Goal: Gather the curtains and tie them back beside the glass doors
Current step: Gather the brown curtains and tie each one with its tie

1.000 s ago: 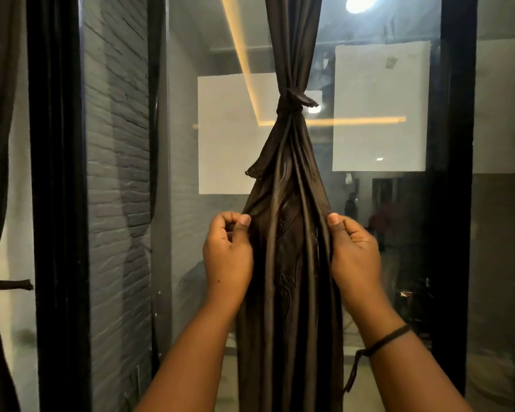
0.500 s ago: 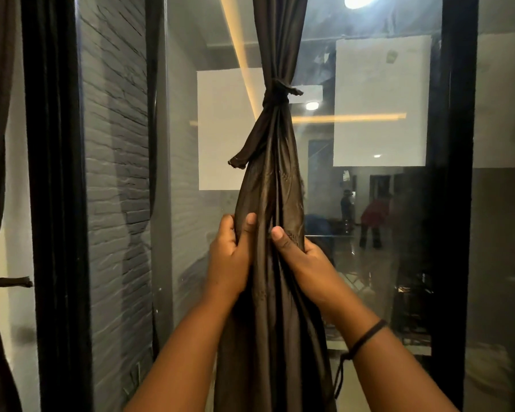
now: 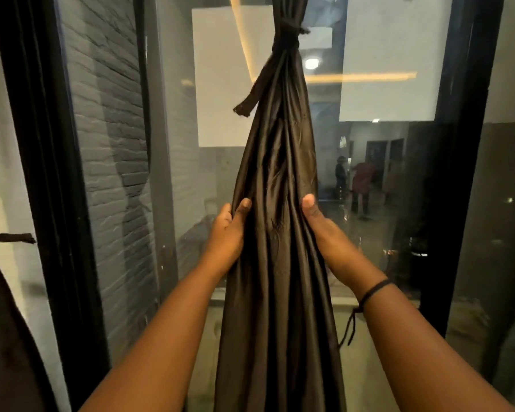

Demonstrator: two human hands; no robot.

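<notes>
The curtain (image 3: 280, 263) hides most fingers of each hand, and its top and bottom are cut off.

Single head-worn view, wide-angle, looking forward and slightly down from close range at the curtain (image 3: 275, 179) mid-frame, glass door (image 3: 384, 188) behind, forearms entering from the bottom edge.
</notes>
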